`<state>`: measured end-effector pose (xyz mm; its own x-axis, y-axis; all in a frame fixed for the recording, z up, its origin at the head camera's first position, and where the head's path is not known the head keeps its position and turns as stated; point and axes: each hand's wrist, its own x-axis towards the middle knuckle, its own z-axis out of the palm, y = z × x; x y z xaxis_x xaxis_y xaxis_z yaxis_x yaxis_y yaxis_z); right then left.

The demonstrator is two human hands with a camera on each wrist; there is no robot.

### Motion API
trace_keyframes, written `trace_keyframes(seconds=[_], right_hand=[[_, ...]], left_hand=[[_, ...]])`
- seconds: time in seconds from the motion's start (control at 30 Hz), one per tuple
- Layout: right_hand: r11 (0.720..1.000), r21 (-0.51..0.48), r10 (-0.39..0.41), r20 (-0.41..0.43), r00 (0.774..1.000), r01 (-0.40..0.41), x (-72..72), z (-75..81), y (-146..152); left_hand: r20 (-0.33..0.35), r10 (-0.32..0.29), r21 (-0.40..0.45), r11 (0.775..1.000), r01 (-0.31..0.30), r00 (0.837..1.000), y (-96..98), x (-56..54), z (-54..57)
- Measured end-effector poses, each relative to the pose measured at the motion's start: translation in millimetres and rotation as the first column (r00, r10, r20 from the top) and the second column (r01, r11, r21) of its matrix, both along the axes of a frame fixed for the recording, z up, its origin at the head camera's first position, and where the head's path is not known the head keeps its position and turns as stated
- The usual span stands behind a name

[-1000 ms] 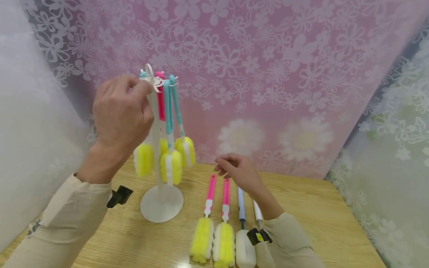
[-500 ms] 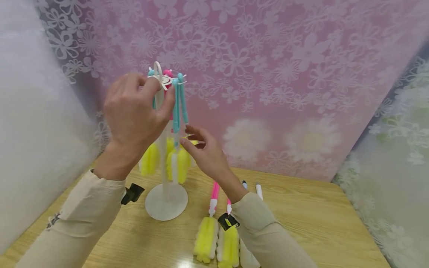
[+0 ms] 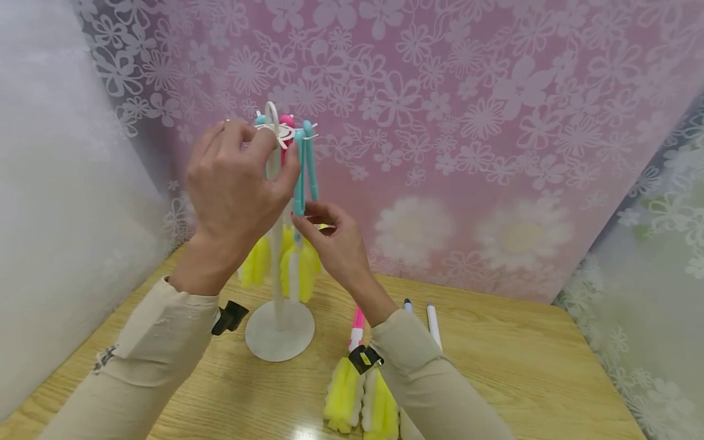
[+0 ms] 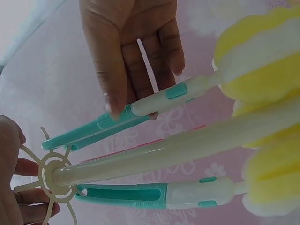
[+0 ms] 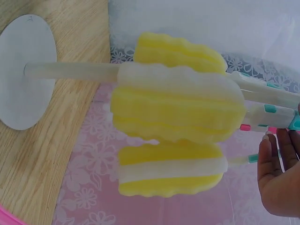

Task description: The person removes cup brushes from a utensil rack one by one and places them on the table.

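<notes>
A white upright rack [image 3: 279, 336] with a round base and a ring of hooks [image 4: 49, 168] carries several sponge bottle brushes with teal or pink handles and yellow-and-white heads. At its top, my left hand [image 3: 233, 183] holds the hook ring, its fingers curled among the prongs. My right hand [image 3: 343, 247] pinches the handle of a teal brush [image 4: 77, 135] that hangs from a hook; the thumb lies on one side, fingertips behind. Below that hand hangs the brush's sponge head [image 3: 297, 275]. The left hand hides part of the rack's top and pole.
On the wooden table [image 3: 522, 366] lie two brushes with yellow heads, the left one [image 3: 343, 397] partly behind the right wrist. Beside them are a white handle [image 3: 434, 324] and a bluish handle [image 3: 408, 305], mostly covered by the right sleeve. A floral pink curtain [image 3: 467, 153] hangs behind.
My right hand has moved left from above the lying brushes to the hanging teal brush and now pinches its handle. The left hand stays at the rack's top; the view has shifted slightly.
</notes>
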<state>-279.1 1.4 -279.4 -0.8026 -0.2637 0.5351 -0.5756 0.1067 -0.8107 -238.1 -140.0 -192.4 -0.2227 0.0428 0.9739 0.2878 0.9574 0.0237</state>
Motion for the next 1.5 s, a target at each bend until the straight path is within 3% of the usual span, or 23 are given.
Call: trace_keyframes(seconds=[0.33, 0.63, 0.87, 1.17, 1.37, 1.5], right_hand=[[0.999, -0.004, -0.036, -0.019, 0.999, 0.036, -2.4, -0.2, -6], [0.998, -0.035, -0.058, -0.047, 0.997, 0.056, 0.0, 4.1, -2], [0.995, -0.069, -0.073, -0.080, 0.994, 0.068, 6.3, 9.9, 13], [0.980, -0.090, -0.189, -0.128, 0.974, 0.179, 7.6, 18.1, 58], [0.958, -0.077, -0.286, -0.177, 0.942, 0.276, 3.4, 17.7, 103], [0.929, -0.060, -0.370, -0.164, 0.915, 0.365, 3.3, 13.4, 141]], left_hand=[[0.022, 0.006, 0.019, 1.000, -0.006, 1.000, 2.1, -0.3, -1.3], [-0.019, 0.024, -0.037, 0.999, -0.024, 1.000, 0.2, -1.9, -0.6], [-0.036, 0.012, -0.021, 1.000, -0.013, 0.999, 0.6, -2.7, -1.3], [-0.029, 0.004, 0.006, 1.000, -0.004, 1.000, -0.2, -2.1, -1.3], [-0.020, -0.016, 0.048, 0.999, 0.017, 1.000, 1.4, -1.6, -1.2], [-0.014, -0.016, 0.045, 0.999, 0.017, 1.000, 3.5, -1.1, -1.4]])
